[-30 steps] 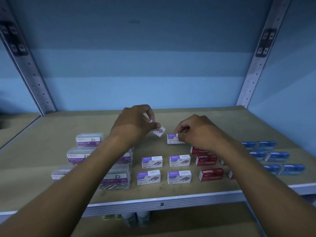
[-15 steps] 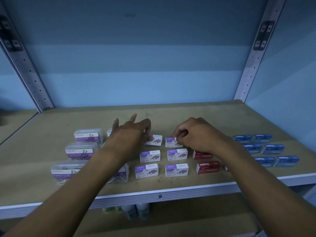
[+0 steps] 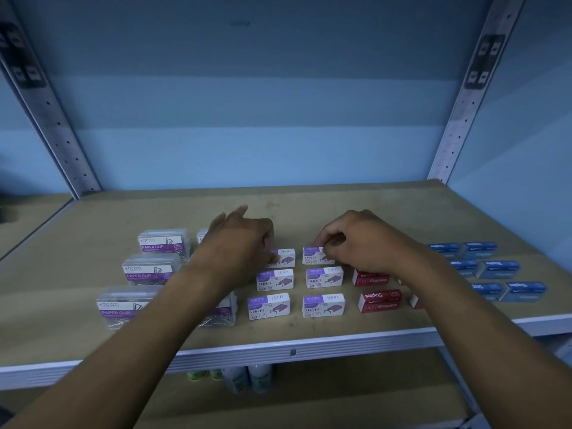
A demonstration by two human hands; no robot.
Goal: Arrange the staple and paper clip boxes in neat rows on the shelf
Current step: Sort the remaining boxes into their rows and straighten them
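Small boxes lie in rows on a tan shelf [image 3: 309, 205]. Clear paper clip boxes [image 3: 148, 269] with purple labels fill the left. White-and-purple staple boxes [image 3: 323, 305] form two columns in the middle. Red staple boxes [image 3: 380, 300] and blue staple boxes [image 3: 498, 269] lie to the right. My left hand [image 3: 238, 246] rests on the back left white staple box [image 3: 286, 257], thumb and fingertips touching it, other fingers spread. My right hand [image 3: 359, 243] pinches the back right white staple box [image 3: 314, 255] at its top edge. Both boxes sit flat on the shelf.
Grey perforated uprights [image 3: 62, 134] stand at both back corners against a blue wall. The shelf's white front rail [image 3: 294, 351] runs below the boxes. On the shelf below stand a few small bottles [image 3: 247, 377].
My left hand lowered the white staple box from the air onto the shelf, beside the one under my right hand. The fingers have opened out over it. My right hand stayed on its box.
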